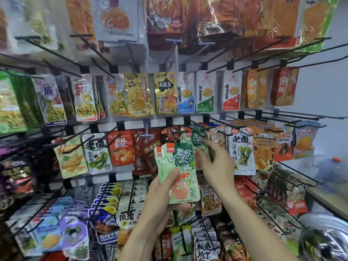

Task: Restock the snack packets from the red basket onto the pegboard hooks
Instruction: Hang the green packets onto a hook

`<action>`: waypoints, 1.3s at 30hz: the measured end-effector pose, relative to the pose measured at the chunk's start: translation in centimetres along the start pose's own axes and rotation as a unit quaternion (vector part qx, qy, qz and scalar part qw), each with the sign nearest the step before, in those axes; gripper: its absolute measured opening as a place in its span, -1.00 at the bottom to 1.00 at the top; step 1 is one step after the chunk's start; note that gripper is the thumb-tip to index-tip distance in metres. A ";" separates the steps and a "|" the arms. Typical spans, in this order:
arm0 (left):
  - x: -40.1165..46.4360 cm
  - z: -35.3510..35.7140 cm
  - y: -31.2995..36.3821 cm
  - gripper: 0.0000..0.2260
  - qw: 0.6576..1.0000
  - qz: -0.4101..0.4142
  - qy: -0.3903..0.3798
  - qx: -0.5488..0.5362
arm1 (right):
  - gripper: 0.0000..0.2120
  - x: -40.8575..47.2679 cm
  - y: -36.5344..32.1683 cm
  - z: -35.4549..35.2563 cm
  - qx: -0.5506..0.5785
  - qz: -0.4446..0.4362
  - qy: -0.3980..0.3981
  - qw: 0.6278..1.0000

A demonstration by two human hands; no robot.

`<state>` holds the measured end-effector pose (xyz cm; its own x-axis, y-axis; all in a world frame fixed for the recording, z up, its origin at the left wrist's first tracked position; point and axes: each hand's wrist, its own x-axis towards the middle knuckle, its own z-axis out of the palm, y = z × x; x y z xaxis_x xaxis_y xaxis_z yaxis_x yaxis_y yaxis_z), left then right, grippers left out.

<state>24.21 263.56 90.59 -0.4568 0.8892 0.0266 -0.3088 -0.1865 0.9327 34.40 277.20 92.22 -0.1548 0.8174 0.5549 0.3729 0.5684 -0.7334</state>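
Pale-green snack packets (178, 172) w/ a pink shrimp pic and red corner tag, a small stack (count unclear), held upright & tilted slightly left in front of the pegboard hooks (183, 132), just below a matching green packet (199, 143) already hung there.

Left hand (165, 193): forearm rising from bottom centre, wrist bent slightly, thumb pressed flat across front of held packet (178, 172), other fingers curled behind it, fingertips showing just under packet's lower edge. Grip firm, packet upright, tilted a little left. Right hand (216, 162): forearm coming in from bottom right, arm extended farther forward than left, back of hand toward camera, fingers partly spread, reaching up-left; fingertips at hanging green packet (199, 142) beyond hand, contact unclear.
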 end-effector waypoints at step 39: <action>1.3 1.0 -1.6 -0.66 0.998 0.030 0.055 0.018 | -0.64 0.6 -0.1 -2.8 0.131 -0.001 -0.001 0.991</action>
<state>24.98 265.42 89.53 -0.5628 0.8253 0.0453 -0.2484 -0.2212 0.9430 36.86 277.38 93.73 -0.1576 0.8163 0.5557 0.1221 0.5745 -0.8094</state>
